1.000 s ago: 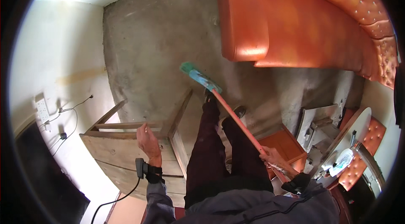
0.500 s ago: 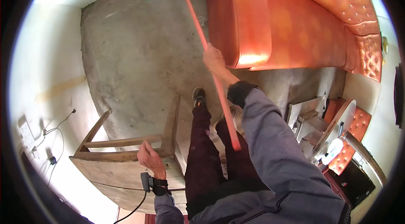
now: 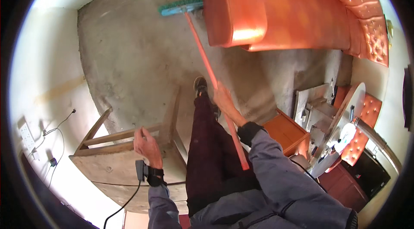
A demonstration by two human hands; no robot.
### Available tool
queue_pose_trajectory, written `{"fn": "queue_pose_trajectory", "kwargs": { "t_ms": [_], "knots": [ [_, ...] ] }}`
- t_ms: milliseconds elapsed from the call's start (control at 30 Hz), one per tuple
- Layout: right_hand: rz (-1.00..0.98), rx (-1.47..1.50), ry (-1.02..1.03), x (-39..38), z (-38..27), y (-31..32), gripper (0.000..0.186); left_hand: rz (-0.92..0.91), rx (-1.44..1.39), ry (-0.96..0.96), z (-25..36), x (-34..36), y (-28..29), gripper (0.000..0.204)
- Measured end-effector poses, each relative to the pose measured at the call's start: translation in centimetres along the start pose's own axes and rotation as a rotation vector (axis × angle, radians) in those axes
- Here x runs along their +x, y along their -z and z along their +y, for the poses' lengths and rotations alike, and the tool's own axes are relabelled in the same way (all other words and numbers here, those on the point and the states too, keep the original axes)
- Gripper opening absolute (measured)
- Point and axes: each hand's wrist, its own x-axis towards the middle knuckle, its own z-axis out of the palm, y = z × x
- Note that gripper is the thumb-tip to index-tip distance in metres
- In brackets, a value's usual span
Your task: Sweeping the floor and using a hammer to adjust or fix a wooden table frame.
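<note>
A broom point(image 3: 201, 48) with a long pinkish-red handle slants across the middle of the view. Its blue head with green bristles point(image 3: 180, 6) lies on the floor at the far side, beside the orange sofa. My right hand point(image 3: 225, 100) is closed around the lower half of the handle, whose near end sticks out past my wrist toward my thigh. My left hand point(image 3: 147, 146) holds nothing, with its fingers loosely bent and apart. It hovers over the edge of a wooden bench-like piece point(image 3: 108, 166), and a black strapped device point(image 3: 151, 173) with a cable sits on that wrist.
A tufted orange sofa point(image 3: 302, 13) fills the far right. Bare grey concrete floor point(image 3: 129, 56) stretches ahead to white walls. On the right stand an orange-brown wooden cabinet point(image 3: 284, 130) and a round-topped table point(image 3: 343, 121). A white power strip point(image 3: 27, 137) with cables hangs on the left wall.
The broom head has come nearer, away from the far wall, and my right hand has drawn back with the handle. My left hand has shifted slightly forward and left. The orange-brown cabinet now shows.
</note>
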Motion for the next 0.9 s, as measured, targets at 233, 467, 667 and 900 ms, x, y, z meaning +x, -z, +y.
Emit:
{"fn": "queue_pose_trajectory", "kwargs": {
  "t_ms": [233,467,667,900],
  "knots": [
    [-0.12,-0.205,0.011,-14.5,7.7,4.0,0.021,0.042,0.064,-0.061,-1.2,1.2,1.0,0.018],
    [-0.191,-0.162,0.061,-13.8,7.9,7.3,0.018,0.1,0.058,-0.113,-1.6,1.4,-0.5,0.021],
    [-0.133,-0.035,0.059,-15.6,9.9,5.0,0.014,0.101,0.096,-0.132,-1.0,0.7,0.1,0.023],
    [-0.347,0.446,-0.118,-13.9,7.5,6.0,0.019,0.091,0.197,-0.156,-1.7,1.4,0.5,0.02]
  ]
}}
